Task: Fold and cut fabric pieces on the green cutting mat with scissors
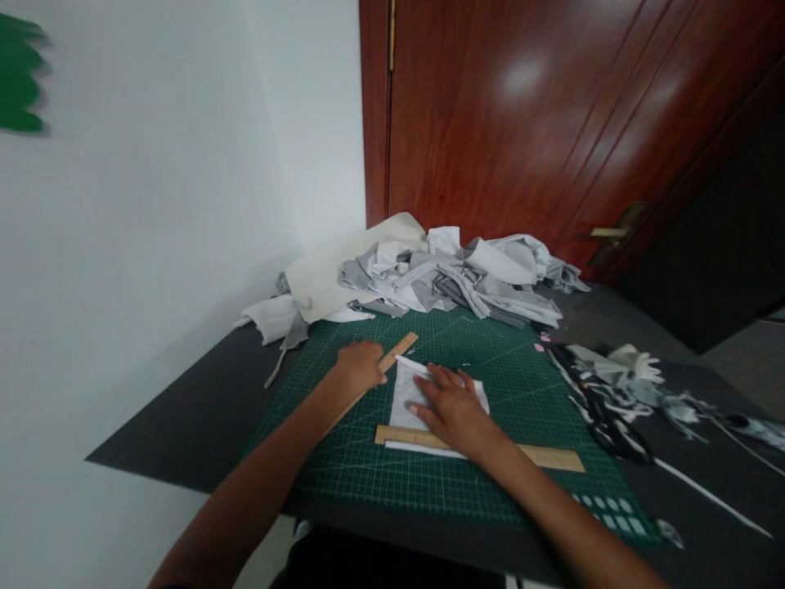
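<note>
We are finding the fabric piece [405, 394] lying on the cutting mat [515, 384], the left ruler [401, 346] along its left edge, the near ruler [552, 456] across its near edge (both touching); the fabric pile [429, 274] is sitting behind, scraps [625, 372] right.

Left hand [359, 368] seemingly grips slanted ruler [401, 347]; right hand [452, 411] flat on fabric [405, 398].

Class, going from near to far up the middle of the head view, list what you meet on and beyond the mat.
Long ruler → white cloth → fabric pile → door.
</note>
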